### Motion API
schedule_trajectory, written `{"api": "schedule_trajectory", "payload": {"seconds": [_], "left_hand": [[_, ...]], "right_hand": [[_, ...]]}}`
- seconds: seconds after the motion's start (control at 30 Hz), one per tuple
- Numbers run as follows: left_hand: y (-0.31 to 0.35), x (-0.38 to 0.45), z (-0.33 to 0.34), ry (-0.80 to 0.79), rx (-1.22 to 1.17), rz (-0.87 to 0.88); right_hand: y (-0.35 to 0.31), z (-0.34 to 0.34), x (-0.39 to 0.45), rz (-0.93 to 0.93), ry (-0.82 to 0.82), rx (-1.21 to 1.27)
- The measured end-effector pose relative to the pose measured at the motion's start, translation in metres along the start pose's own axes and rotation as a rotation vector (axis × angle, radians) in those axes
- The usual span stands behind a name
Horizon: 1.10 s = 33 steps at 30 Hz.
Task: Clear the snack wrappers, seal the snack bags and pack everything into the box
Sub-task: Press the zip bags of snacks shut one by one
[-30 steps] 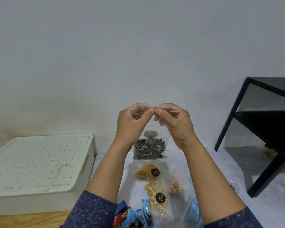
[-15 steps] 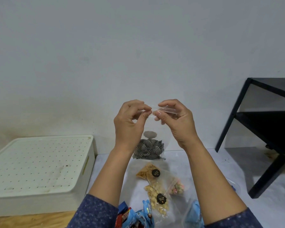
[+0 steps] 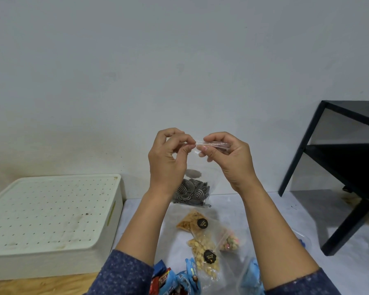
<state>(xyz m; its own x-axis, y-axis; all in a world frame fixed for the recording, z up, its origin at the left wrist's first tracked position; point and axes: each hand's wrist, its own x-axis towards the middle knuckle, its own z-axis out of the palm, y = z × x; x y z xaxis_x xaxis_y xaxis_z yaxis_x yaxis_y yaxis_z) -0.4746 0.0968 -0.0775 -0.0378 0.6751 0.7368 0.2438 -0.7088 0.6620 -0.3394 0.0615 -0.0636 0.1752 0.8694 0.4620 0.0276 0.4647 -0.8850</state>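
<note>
A: Where is the clear snack bag (image 3: 197, 188) held?

B: It is held up in the air above the white table (image 3: 271, 211), in front of the wall. Its top strip is pinched at the left end between thumb and forefinger of the left hand (image 3: 168, 158), and the right part of the strip is gripped under the curled fingers of the right hand (image 3: 230, 156). The dark, white-swirled snacks are gathered at the bottom, hanging below the hands.

A: How is it judged to handle?

B: It is judged to be light and limp: thin film that gives no stiffness, with the load low down, so a swing is to be expected if it is moved quickly. The film is probably slippery, and the snacks look brittle, so the body is better not squeezed.

A: Where should hold be taken?

B: At the seal strip, as it is now, with the strip kept taut between the two pinches. Whether the seal is fully pressed cannot be told; the strip is partly hidden by the right fingers.

A: And the box (image 3: 51, 218)?

B: It is set at the left with its perforated lid on. Other filled bags (image 3: 202, 248) and blue wrappers (image 3: 179, 282) are left lying on the table near the sleeves.
</note>
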Motion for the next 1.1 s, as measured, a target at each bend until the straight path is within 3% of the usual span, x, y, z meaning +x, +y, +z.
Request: {"api": "schedule_trajectory", "payload": {"seconds": [0.13, 0.23, 0.43, 0.57, 0.67, 0.77, 1.1], "left_hand": [[-0.001, 0.001, -0.002, 0.003, -0.006, -0.048], [-0.004, 0.004, -0.005, 0.038, -0.006, -0.162], [-0.012, 0.006, -0.014, 0.011, -0.003, -0.234], [-0.021, 0.003, -0.02, -0.109, -0.089, -0.256], [-0.037, 0.0, -0.027, -0.292, -0.167, -0.24], [-0.062, -0.004, -0.032, -0.457, -0.052, -0.236], [-0.166, -0.022, -0.003, -0.49, 0.208, -0.421]], "right_hand": [[-0.002, 0.004, 0.0, -0.013, -0.016, -0.03], [-0.003, 0.005, -0.004, -0.048, -0.119, -0.094], [0.003, 0.005, -0.009, 0.02, -0.264, -0.458], [0.015, 0.006, -0.011, 0.101, -0.134, -0.484], [0.027, 0.01, -0.01, 0.133, -0.04, -0.44], [0.042, 0.017, -0.005, 0.165, 0.015, -0.394], [0.154, 0.035, 0.024, 0.378, 0.024, -0.454]]}}
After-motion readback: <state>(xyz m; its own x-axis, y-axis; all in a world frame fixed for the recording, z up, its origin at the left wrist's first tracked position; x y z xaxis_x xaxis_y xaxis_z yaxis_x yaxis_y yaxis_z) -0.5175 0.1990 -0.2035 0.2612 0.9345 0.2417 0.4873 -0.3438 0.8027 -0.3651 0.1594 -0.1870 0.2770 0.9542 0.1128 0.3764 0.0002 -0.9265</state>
